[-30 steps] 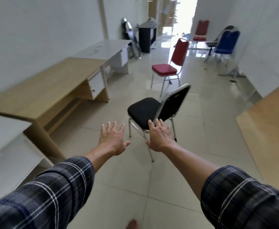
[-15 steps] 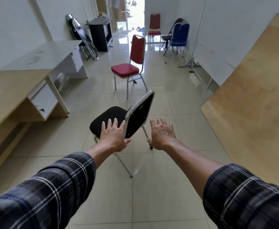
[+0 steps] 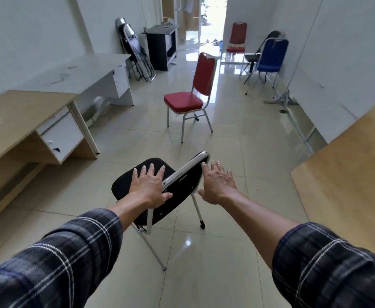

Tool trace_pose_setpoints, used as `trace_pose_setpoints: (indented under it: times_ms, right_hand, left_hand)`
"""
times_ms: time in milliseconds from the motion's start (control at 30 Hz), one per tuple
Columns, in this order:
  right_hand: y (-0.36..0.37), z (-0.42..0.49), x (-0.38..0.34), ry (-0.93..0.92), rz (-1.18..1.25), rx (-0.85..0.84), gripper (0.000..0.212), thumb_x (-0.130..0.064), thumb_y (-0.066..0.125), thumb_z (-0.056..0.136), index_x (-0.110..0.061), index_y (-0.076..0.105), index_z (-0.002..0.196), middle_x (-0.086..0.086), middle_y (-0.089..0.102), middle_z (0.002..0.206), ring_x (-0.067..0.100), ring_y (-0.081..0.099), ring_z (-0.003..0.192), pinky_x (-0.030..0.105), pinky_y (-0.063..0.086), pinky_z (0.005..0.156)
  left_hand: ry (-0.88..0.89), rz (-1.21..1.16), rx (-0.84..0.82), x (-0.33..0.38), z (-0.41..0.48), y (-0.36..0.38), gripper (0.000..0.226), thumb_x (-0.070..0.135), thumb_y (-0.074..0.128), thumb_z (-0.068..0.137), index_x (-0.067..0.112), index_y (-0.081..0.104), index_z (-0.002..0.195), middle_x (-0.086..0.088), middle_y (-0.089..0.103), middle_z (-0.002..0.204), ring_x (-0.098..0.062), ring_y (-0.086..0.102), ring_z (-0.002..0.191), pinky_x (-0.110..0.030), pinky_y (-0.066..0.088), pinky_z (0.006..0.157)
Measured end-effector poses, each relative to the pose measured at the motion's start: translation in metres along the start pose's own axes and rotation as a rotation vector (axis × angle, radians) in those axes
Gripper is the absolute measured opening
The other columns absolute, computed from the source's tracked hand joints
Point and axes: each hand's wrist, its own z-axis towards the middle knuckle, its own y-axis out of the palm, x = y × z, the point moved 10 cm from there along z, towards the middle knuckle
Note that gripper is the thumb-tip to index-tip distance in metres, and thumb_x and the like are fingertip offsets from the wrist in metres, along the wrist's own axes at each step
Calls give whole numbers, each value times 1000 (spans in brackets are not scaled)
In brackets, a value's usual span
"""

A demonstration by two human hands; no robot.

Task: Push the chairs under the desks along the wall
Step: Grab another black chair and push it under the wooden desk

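A black chair (image 3: 182, 185) with a chrome frame stands on the tiled floor right in front of me, its seat turned toward the wooden desk (image 3: 20, 112) on the left wall. My left hand (image 3: 148, 187) hovers with fingers spread over the near end of the backrest, thumb touching its rear face. My right hand (image 3: 218, 183) is spread open at the far end of the backrest, holding nothing. A red chair (image 3: 191, 96) stands farther down the room, beside the white desk (image 3: 82, 74).
Folded chairs (image 3: 135, 54) lean on the left wall next to a black cabinet (image 3: 160, 45). Another red chair (image 3: 236, 38), a blue chair (image 3: 271, 54) and a metal stand (image 3: 282, 98) sit at the far right. A large wooden board (image 3: 348, 170) leans at my right.
I have stepped closer to the black chair and turned right. Both hands have reached forward to the two ends of its backrest, the left thumb now touching it.
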Motion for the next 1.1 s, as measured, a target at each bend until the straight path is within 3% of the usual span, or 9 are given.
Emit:
trace_pose_setpoints:
  times_ms: [300,500,567,667,767,933,1033,1100]
  right_hand:
    - [-10,105,34,-189,-72,-79,92,-39,68,89,-15,12,158,19,11,165,35,10,153,57,15,120]
    - [-3,166,30,-257,-66,-117,87,-34,66,89,-15,15,157,18,18,163,35,16,151,58,17,120]
    - [3,181,27,-271,-58,-145,84,-33,66,87,-15,21,155,17,34,154,36,33,143,60,21,118]
    - [18,197,25,-319,-46,-209,73,-31,67,84,-15,33,146,10,56,124,31,58,114,60,32,110]
    - [39,201,16,-411,-84,-287,61,-32,67,83,-18,40,136,5,60,106,27,60,99,49,42,95]
    - [59,203,-4,-590,-236,-297,21,-30,68,82,-21,63,101,1,62,94,24,58,99,50,39,98]
    - [57,206,-10,-699,-286,-293,21,-36,69,81,-21,63,96,0,63,93,22,57,97,50,36,99]
    - [56,204,-12,-755,-255,-322,27,-41,70,81,-21,63,97,-1,63,93,20,60,93,45,41,95]
  left_hand:
    - [-159,-30,-110,9,66,14,99,67,53,83,26,-3,154,-13,10,161,-34,9,148,-53,4,119]
    - [-80,-76,-326,2,114,37,111,72,60,74,29,-2,154,-7,24,159,-26,22,146,-49,14,119]
    - [-28,-105,-437,2,125,45,116,73,65,68,31,-2,154,-3,26,158,-24,26,144,-46,22,117]
    - [-21,-165,-535,-1,135,51,129,75,72,56,35,-2,153,-1,21,160,-23,23,145,-44,26,116]
    - [-30,-208,-582,0,135,55,130,70,77,57,34,-3,153,0,20,160,-22,21,146,-41,25,117]
    - [-150,-294,-586,-7,124,64,129,72,75,58,33,-2,153,-4,28,157,-25,29,142,-39,30,114]
    - [-230,-306,-551,-1,106,75,117,68,72,63,28,11,153,-5,44,146,-25,45,130,-38,40,106]
    - [-309,-348,-494,6,95,85,87,59,73,68,26,38,140,0,60,126,-21,57,111,-35,48,94]
